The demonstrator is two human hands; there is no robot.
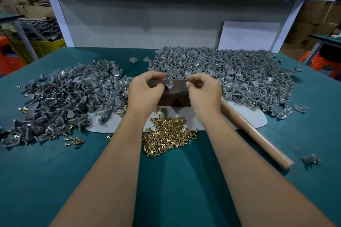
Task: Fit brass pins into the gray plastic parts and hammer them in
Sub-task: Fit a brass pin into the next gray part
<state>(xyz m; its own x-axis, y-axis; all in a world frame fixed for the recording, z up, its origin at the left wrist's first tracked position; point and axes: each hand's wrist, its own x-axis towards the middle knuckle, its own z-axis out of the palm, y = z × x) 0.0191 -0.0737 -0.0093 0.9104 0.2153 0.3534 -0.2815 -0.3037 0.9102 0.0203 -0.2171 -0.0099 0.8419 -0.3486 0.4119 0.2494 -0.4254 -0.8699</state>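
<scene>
Brass pins are lying in a loose heap on the green table right in front of us, between our two forearms, with its far edge spilling onto a white sheet. More pins are lying scattered to the left, along the near edge of the left pile of gray plastic parts. A second, larger pile of gray parts is spreading over the far right of the table. Between the piles we are working over a dark brown block that is standing on the white sheet, just beyond the pin heap. Our left hand is curling over the block's left end, its fingers bent round a single gray part that is resting on top of the block; a glint of brass is showing at that part, but we cannot tell whether a pin is seated in it. Our right hand is hovering over the block's right end with thumb and forefinger pinched together; whatever they are holding is too small for us to make out. A wooden handle is lying aslant on the table to our right, its far end hidden behind the right wrist. One stray gray piece is lying alone near the handle's near end.
</scene>
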